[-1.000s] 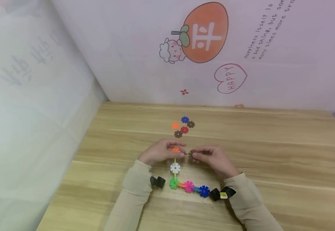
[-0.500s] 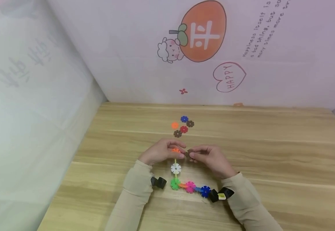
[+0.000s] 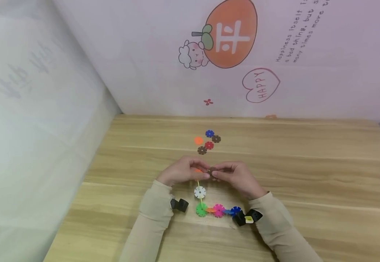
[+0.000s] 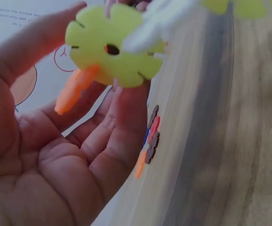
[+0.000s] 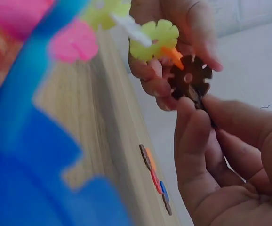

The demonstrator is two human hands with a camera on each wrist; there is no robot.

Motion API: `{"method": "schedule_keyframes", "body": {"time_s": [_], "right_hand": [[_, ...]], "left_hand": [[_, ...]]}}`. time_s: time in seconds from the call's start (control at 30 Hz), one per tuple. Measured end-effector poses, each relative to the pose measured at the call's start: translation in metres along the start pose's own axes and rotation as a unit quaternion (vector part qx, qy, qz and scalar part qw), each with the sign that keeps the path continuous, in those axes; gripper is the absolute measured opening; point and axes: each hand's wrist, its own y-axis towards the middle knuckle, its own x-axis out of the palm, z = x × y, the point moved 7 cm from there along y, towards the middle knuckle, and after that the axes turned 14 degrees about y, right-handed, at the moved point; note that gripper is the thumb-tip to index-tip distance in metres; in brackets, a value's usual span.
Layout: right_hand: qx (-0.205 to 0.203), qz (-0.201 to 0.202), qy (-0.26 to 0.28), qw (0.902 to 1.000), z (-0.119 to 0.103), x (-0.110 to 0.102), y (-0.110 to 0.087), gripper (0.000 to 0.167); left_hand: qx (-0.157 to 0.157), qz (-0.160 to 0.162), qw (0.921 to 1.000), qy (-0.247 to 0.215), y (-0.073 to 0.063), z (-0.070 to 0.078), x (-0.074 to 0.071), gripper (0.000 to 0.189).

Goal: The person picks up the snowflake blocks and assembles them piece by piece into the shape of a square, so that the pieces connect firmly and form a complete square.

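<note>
A chain of slotted plastic snowflake discs hangs from my left hand. It runs through an orange disc, a yellow disc, a white disc and a green disc, then a pink disc and a blue disc. At its upper end, my left thumb and fingers hold a brown disc. My right hand pinches a second brown disc, seen edge-on, against the first one. How deep their slots engage is hidden by fingers.
Beyond the hands, several loose discs lie on the wooden table: blue, orange, red and two brown ones. A printed cloth stands behind the table, and a pale cloth is at the left.
My right hand has moved left, bringing its brown disc against the one in my left hand. The lower part of the chain has shifted slightly right.
</note>
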Motion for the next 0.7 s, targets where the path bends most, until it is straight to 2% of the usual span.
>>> {"method": "schedule_keyframes", "body": {"time_s": [0.07,0.2,0.4,0.57,0.7], "right_hand": [[-0.007,-0.013,-0.018,0.9997,-0.001,0.0,0.001,0.03],[-0.015,-0.034,-0.048,0.9982,-0.001,-0.005,0.004,0.036],[0.006,0.005,-0.116,0.9932,0.003,-0.029,0.012,0.045],[-0.019,0.04,-0.177,0.9832,0.003,-0.051,0.023,0.041],[-0.039,0.063,-0.183,0.9804,-0.001,-0.062,0.033,0.036]], "left_hand": [[0.001,-0.001,1.0,0.008,0.001,-0.001,0.0,0.031],[-0.005,0.016,0.9996,0.021,0.002,-0.003,-0.003,0.027],[-0.014,0.031,0.999,0.027,0.0,-0.003,-0.009,0.02],[-0.019,0.035,0.9989,0.026,0.0,-0.002,-0.007,0.018],[-0.031,0.044,0.9983,0.023,0.0,-0.003,-0.005,0.016]]}}
